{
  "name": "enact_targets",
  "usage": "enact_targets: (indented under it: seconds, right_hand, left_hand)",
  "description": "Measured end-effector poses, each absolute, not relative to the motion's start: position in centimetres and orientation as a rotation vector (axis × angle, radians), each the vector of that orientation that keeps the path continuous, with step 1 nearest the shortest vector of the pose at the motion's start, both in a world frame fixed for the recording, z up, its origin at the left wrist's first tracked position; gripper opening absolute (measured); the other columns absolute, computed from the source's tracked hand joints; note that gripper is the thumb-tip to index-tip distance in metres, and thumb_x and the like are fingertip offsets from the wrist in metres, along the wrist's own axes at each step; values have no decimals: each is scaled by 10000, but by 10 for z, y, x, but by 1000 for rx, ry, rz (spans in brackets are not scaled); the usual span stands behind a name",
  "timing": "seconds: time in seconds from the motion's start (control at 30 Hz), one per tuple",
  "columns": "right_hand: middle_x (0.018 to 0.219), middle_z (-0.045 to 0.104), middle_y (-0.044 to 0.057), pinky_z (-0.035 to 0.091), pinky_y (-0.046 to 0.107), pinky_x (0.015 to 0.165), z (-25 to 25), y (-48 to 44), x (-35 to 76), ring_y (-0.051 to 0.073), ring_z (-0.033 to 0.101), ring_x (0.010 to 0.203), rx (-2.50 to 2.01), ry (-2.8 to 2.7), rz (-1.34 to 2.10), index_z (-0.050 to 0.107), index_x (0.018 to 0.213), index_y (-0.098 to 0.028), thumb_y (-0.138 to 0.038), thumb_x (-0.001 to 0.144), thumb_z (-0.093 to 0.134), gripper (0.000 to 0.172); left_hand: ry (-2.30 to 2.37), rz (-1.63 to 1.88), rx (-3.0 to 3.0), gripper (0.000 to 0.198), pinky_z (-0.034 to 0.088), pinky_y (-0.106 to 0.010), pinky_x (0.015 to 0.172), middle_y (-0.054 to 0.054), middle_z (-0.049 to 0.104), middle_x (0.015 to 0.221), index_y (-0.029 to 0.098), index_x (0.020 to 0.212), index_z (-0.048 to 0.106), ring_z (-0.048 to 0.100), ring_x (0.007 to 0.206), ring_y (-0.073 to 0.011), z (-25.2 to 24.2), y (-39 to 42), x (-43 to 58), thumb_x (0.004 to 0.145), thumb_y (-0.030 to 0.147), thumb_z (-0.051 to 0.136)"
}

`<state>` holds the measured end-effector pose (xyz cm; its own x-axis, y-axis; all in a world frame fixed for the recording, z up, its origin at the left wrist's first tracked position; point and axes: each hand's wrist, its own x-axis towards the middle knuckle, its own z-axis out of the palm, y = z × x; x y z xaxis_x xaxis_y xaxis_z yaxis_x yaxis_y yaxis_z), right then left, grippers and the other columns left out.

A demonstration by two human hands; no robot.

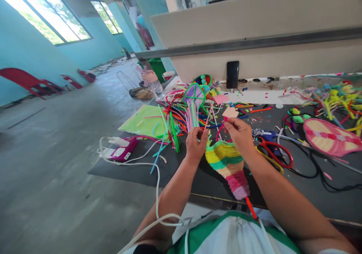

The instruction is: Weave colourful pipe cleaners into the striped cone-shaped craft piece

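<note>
My right hand pinches a bright pink pipe cleaner, whose upper end is bunched at the fingertips. My left hand is closed beside it, thumb and fingers together on a thin pale pink pipe cleaner that points up. Below and between the hands lies a striped fan-shaped piece of yellow, green, beige and pink rows. An orange stick extends from its narrow end toward my body. Just beyond my left hand is a bundle of pastel pipe cleaners.
Red-handled scissors and a black cable lie right of my arm. A pink oval fan is farther right. A phone leans on the back panel. At left are a purple power strip, a white cord and a water bottle.
</note>
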<state>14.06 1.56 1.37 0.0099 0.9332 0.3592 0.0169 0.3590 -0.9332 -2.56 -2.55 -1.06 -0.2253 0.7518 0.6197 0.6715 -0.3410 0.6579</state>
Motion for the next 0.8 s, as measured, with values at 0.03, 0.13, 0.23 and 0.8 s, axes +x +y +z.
enact_targets:
  seconds: [0.03,0.13,0.23,0.8]
  right_hand:
    - [645,634,-1,448,268,576,16,16,146,147,572,576,-958,-1343,899,698,831,-191,-352,788,635,178]
    - [660,632,3,456,271,585,20,20,160,145,568,583,-962,-1278,841,694,840,-185,-357,786,635,189]
    - [684,638,7,460,274,590,23,23,170,147,570,600,-957,-1248,796,692,843,-193,-362,791,628,188]
    - [875,680,34,512,388,817,29,31,195,210,641,858,-623,-1436,966,665,784,-244,-419,786,676,175]
  left_hand:
    - [1790,1578,1880,298,415,-233,628,3,533,630,186,655,550,497,615,-118,-11,-27,-27,871,391,539]
    - [1730,1276,1712,464,356,-216,478,19,471,489,185,537,495,463,474,-97,-14,-28,-25,885,493,477]
    - [1530,1016,1431,481,328,-208,372,27,492,473,176,639,549,483,383,-100,-15,-28,-13,845,603,474]
    - [927,1089,665,462,547,-366,807,-122,741,890,91,899,706,709,799,-254,-23,-20,46,483,206,872]
